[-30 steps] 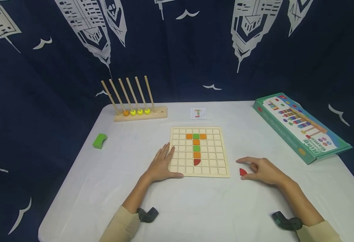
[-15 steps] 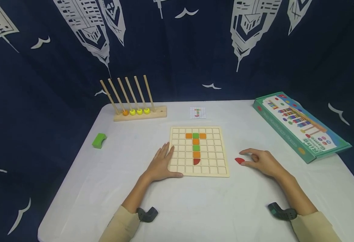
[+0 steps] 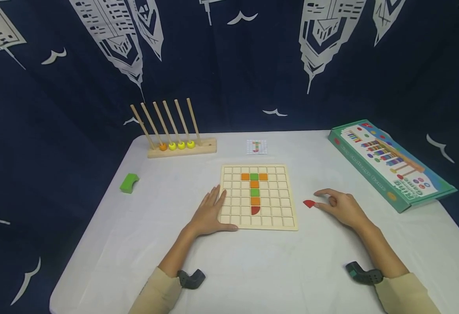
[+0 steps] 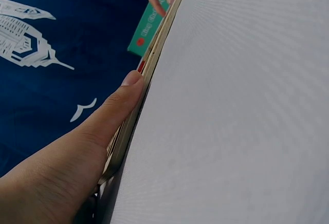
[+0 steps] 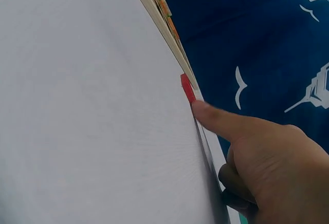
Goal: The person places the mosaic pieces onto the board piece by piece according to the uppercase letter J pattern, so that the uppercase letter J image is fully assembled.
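A square wooden grid board lies mid-table, bearing orange and green squares and a red quarter-round piece arranged like a J. My left hand rests at its lower left corner, fingers spread along the left side and thumb on the near edge. Right of the board, a loose red quarter-round piece lies on the white table. The thumb of my right hand touches this piece, while the index finger arches apart from it. In the right wrist view, the thumb tip meets the end of the red piece.
Behind the board lies a small pattern card. A peg stand with orange and yellow beads stands at the back left. Nearer the left edge is a green notched block. A green game box occupies the back right.
My right hand has moved away from me, and the red piece has shifted up and slightly left, turning as it went. My left hand stays at the board.
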Demonstrator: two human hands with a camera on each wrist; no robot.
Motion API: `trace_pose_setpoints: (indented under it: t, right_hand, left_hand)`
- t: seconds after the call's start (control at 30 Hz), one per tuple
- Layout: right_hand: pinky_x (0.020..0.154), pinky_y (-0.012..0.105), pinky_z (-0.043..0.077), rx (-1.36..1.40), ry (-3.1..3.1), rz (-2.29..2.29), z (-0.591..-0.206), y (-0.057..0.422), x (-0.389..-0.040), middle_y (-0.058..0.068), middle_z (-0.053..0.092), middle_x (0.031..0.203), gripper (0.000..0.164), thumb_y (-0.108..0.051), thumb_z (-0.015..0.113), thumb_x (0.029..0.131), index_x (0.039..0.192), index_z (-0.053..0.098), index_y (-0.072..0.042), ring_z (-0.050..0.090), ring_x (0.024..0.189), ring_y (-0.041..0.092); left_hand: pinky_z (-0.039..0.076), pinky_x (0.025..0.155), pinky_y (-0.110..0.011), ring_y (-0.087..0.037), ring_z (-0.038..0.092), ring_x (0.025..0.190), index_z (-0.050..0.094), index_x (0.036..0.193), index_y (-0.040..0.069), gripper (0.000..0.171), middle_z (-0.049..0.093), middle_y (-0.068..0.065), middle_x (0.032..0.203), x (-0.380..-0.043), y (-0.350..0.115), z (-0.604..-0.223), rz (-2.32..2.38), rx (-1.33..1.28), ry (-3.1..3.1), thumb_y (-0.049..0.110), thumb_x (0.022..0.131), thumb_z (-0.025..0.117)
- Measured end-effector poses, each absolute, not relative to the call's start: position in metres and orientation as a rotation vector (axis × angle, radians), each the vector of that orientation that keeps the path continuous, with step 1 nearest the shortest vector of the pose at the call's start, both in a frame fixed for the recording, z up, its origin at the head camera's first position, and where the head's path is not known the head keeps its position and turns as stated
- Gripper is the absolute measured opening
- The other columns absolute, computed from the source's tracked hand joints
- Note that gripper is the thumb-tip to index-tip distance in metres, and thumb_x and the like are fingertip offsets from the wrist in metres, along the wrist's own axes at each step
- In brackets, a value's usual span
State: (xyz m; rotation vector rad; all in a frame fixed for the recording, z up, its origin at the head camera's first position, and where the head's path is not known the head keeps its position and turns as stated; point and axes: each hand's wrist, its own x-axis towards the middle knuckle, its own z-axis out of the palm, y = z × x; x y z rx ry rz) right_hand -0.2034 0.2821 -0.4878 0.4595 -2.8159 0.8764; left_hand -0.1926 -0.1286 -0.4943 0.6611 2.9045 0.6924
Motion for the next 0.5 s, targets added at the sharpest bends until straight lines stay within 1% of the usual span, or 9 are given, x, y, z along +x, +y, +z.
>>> trace_pose_setpoints:
  t: [0.1, 0.23, 0.3, 0.5]
  right_hand:
    - [0.04, 0.024, 0.022, 0.421, -2.823, 0.877, -0.488, 0.2804, -0.2032, -0.009, 0.027, 0.048, 0.039, -0.038, 0.076, 0.075, 0.103, 0.066, -0.012, 0.021, 0.045, 0.006]
    - [0.039, 0.023, 0.022, 0.456, -2.839, 0.878, -0.4891, 0.2758, -0.2043, -0.009, 0.027, 0.047, 0.046, -0.045, 0.075, 0.073, 0.104, 0.067, -0.012, 0.021, 0.044, 0.006]
    - [0.04, 0.022, 0.022, 0.472, -2.838, 0.86, -0.4897, 0.2742, -0.2051, -0.01, 0.028, 0.048, 0.044, -0.044, 0.075, 0.074, 0.104, 0.067, -0.013, 0.021, 0.044, 0.005]
    - [0.04, 0.024, 0.023, 0.41, -2.805, 0.823, -0.4915, 0.2741, -0.2071, -0.007, 0.029, 0.047, 0.031, -0.028, 0.076, 0.077, 0.101, 0.067, -0.01, 0.024, 0.045, 0.008]
  left_hand:
    - [0.001, 0.112, -0.035, -0.022, -0.003, 0.14, 0.017, 0.147, 0.003, 0.124, 0.001, -0.013, 0.154, -0.1929, -0.1283, -0.4949, 0.691, 0.671, 2.909, 0.081, 0.059, 0.058]
    - [0.001, 0.112, -0.036, -0.022, -0.003, 0.14, 0.017, 0.147, 0.003, 0.124, 0.001, -0.014, 0.154, -0.1924, -0.128, -0.4941, 0.697, 0.672, 2.912, 0.081, 0.059, 0.059]
    - [0.001, 0.112, -0.035, -0.022, -0.003, 0.14, 0.017, 0.147, 0.004, 0.124, 0.001, -0.014, 0.154, -0.1925, -0.1277, -0.4939, 0.693, 0.67, 2.914, 0.081, 0.059, 0.058]
    - [0.002, 0.112, -0.036, -0.023, -0.002, 0.14, 0.018, 0.147, 0.003, 0.124, 0.002, -0.014, 0.154, -0.1928, -0.1279, -0.4945, 0.711, 0.676, 2.914, 0.081, 0.059, 0.059]
